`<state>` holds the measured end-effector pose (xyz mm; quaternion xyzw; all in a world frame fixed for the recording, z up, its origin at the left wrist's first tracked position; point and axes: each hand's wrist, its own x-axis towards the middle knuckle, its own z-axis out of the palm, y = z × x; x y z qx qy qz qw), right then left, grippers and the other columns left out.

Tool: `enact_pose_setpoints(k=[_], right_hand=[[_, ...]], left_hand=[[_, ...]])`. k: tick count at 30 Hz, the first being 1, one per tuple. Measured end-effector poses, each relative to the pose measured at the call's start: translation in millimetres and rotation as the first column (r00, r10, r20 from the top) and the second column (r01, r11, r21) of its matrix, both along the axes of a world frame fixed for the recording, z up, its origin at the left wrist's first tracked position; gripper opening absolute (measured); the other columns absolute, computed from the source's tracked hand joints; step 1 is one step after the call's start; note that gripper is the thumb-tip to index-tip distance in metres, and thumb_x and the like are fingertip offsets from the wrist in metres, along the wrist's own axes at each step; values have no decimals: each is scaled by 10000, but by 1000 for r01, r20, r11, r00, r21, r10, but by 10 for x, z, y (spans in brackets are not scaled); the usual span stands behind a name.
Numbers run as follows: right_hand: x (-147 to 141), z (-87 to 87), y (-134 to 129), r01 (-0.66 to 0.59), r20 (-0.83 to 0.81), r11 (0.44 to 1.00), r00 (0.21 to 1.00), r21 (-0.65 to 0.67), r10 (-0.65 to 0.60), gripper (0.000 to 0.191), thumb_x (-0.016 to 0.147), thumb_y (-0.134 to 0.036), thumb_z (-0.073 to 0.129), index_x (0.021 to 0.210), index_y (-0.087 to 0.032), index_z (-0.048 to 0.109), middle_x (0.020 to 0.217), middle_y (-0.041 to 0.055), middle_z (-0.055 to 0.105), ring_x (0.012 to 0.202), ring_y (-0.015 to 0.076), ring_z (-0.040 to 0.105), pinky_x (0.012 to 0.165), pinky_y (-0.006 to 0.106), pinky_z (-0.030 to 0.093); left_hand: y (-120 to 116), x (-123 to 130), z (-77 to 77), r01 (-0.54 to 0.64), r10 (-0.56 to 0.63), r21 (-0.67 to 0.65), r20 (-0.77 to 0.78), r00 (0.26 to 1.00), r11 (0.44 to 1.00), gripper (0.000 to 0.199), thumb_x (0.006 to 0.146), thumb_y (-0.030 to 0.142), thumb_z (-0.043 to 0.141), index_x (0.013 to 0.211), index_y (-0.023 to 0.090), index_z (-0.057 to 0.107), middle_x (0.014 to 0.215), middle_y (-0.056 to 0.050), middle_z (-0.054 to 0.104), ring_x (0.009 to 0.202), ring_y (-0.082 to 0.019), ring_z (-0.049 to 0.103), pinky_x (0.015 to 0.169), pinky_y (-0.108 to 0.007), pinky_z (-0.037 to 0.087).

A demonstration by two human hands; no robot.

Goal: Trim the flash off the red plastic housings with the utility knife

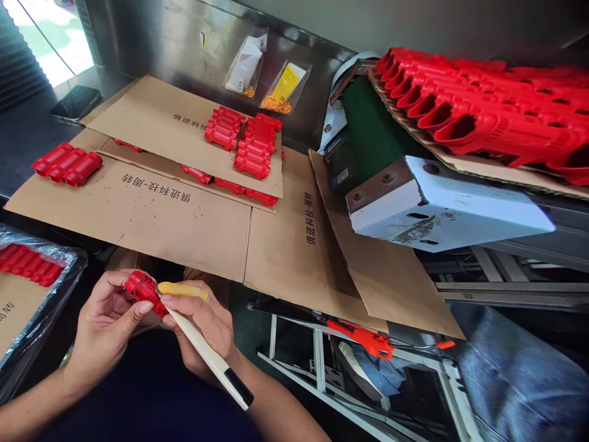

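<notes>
Close to my body, my left hand [108,310] grips a small red plastic tube part [142,285] between thumb and fingers. My right hand [209,322] is closed around a long cream-handled tool [205,353] with a black end. The tool's front end meets the red part, but its tip is too small to make out. A yellow finger cot [181,290] covers one finger of my right hand. Some fingers of the right hand are also at the red part's lower end.
Cardboard sheets [207,236] cover the bench, with red parts [69,164] on and between them. Bags of finger cots [285,89] and a phone [77,103] lie behind. A conveyor end [442,205] and stacked red tubes [483,104] stand right. A lined bin [41,331] is left.
</notes>
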<state>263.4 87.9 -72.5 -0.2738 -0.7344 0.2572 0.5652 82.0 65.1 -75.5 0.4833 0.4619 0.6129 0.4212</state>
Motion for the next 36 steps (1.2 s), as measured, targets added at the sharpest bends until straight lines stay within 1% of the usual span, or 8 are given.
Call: enact_pose_setpoints(k=[9,12,16,20,23,26,30,36], right_hand=[[112,-1,110,-90,226,987,972,134,58,276,1069,-138,622,1333,-206,659,1198,136,793,1117,271,754,963,485,691],[144,27,92,-150,-91,976,986,-158,137,180,1099,-281,653,1273,-252,686,1247,126,804,1125,261,783,961,476,689],[232,69,118,-412,-543,789,831,-456,120,244,1064,-508,705,1121,-270,713,1063,74,854,850,205,826,731,357,715],[308,94,144,-282,-395,801,917,-529,62,184,1054,-430,737,1097,-252,756,922,53,838,741,184,813,693,333,705],[292,106,122,-76,-126,917,992,-391,29,120,1067,-304,711,1148,-253,782,1017,71,849,896,205,835,805,354,706],[225,112,97,-45,37,988,998,-150,51,197,1056,-212,705,1241,-234,771,1152,104,844,1046,232,810,899,386,691],[136,99,78,-52,80,998,996,28,50,295,1049,-151,694,1338,-198,725,1193,124,836,1053,234,785,910,415,686],[100,68,75,-36,74,996,997,78,30,299,1032,-119,690,1325,-167,723,1173,152,834,1018,245,780,873,425,691]], left_hand=[[47,12,13,10,-4,-63,85,996,998,243,888,222,902,1074,262,750,925,23,783,811,-87,752,804,-129,624],[44,-9,16,83,-52,-121,239,970,989,344,892,257,904,1169,294,703,983,16,790,813,-126,776,770,-221,675],[38,-34,55,182,-118,-161,343,932,970,411,909,291,891,1248,327,662,1011,1,806,789,-185,822,708,-310,707],[43,-39,75,237,-147,-208,372,916,949,377,929,315,871,1247,297,670,1036,-33,821,783,-215,838,714,-345,715],[46,-29,63,207,-135,-191,333,933,960,372,935,290,865,1253,295,670,1068,-40,823,854,-209,839,779,-337,713],[42,-18,56,129,-94,-129,252,963,983,374,923,249,876,1240,286,681,1067,-33,826,913,-174,824,844,-276,689],[31,-12,72,76,-58,-92,184,981,993,341,905,211,887,1188,267,705,1077,-32,845,913,-155,825,855,-238,679],[21,-9,96,58,-49,-75,117,992,996,236,901,210,888,1090,258,756,1067,-17,856,918,-135,822,894,-212,664]])
